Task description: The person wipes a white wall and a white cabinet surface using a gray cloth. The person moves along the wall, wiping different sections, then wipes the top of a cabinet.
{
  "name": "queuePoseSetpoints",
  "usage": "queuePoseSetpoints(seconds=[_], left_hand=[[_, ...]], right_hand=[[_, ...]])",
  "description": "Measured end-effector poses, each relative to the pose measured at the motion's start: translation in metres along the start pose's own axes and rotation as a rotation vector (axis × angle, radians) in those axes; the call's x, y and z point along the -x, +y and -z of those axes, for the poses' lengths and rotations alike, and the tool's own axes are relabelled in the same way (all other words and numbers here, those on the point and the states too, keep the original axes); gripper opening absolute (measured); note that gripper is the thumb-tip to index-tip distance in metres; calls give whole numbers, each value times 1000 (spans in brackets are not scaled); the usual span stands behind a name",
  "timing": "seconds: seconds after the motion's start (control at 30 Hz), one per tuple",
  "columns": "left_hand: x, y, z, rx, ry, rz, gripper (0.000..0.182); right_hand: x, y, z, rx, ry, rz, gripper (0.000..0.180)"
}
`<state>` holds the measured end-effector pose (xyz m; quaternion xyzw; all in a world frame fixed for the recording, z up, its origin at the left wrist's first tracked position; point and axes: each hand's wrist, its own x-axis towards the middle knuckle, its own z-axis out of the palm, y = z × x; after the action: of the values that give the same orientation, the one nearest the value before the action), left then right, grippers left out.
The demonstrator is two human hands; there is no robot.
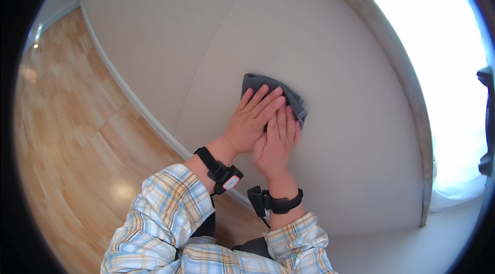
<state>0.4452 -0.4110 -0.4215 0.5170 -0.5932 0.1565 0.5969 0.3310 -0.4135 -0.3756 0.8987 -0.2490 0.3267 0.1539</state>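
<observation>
A folded dark grey cloth [259, 80] lies against a pale beige wall [348, 127]. My left hand [251, 123] presses it flat from the lower left, with the fingers slightly spread. Beside it, my right hand [280, 142] rests on the cloth's lower right part, its fingers nearly together. The two hands touch, and the left index finger reaches over to the right fingertips. Much of the cloth's lower half is hidden under the hands.
A white baseboard [131, 96] runs between the wall and the wood-pattern floor [77, 119]. A thin seam [201, 61] crosses the wall. On the right, a brownish trim [402, 61] borders a bright window with a sheer white curtain [456, 181]. Black straps with small devices [226, 177] circle both wrists.
</observation>
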Motion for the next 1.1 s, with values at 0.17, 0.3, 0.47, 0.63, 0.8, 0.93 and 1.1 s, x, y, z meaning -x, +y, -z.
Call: queuePoseSetpoints(seconds=[0.17, 0.3, 0.47, 0.63, 0.8, 0.93, 1.1], left_hand=[[32, -6, -4, 50, 18, 61, 54], [86, -22, -14, 80, 65, 138, 55], [95, -38, -9, 79, -47, 155, 57], [35, -54, 16, 98, 139, 84, 60], [13, -80, 51, 97, 152, 114, 62], [56, -94, 45, 138, 150, 257, 64], [109, -107, 24, 165, 169, 422, 70]], right_hand=[[13, -10, -14, 73, -115, -9, 60], [43, -19, -40, 15, -249, 2, 60], [43, -30, -51, 18, -189, 0, 60], [-18, -38, -44, -63, -160, 52, 59], [-62, -65, -60, -61, -42, 132, 55], [-42, -74, -89, -184, -240, 134, 50], [-13, -76, -117, -222, -362, 184, 52]])
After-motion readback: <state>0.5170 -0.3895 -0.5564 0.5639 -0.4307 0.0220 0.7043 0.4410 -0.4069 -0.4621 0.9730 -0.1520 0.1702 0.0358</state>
